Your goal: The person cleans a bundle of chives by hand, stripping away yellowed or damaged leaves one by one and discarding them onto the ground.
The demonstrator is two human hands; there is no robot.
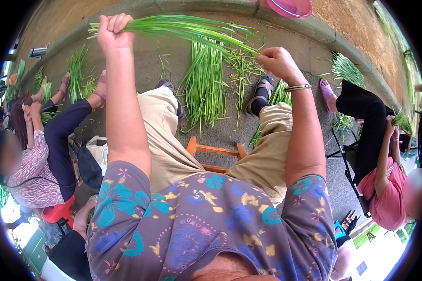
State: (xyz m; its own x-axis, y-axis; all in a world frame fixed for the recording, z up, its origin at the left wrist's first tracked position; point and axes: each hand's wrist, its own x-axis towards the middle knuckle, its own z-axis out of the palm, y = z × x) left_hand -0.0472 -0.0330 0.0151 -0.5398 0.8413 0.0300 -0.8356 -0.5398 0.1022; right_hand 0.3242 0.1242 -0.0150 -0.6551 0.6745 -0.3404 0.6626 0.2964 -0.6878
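Observation:
My left hand [115, 31] grips a bunch of long green leaf stalks [176, 26], perhaps garlic chives, near their pale cut ends. The bunch stretches across to the right, where the fingertips of my right hand [277, 63] pinch at its thin leaf tips. Below it, between my feet, a large pile of the same stalks [205, 84] lies on the pavement. Loose shorter pieces [244, 70] are scattered just right of that pile. Another small bundle [279, 93] lies partly hidden behind my right leg.
A pink basin [292, 7] sits beyond the concrete kerb [204, 6]. Under me is a wooden stool [216, 149]. People sit on both sides handling green stalks, with a white plastic basket [97, 149] at left and a folding chair [348, 165] at right.

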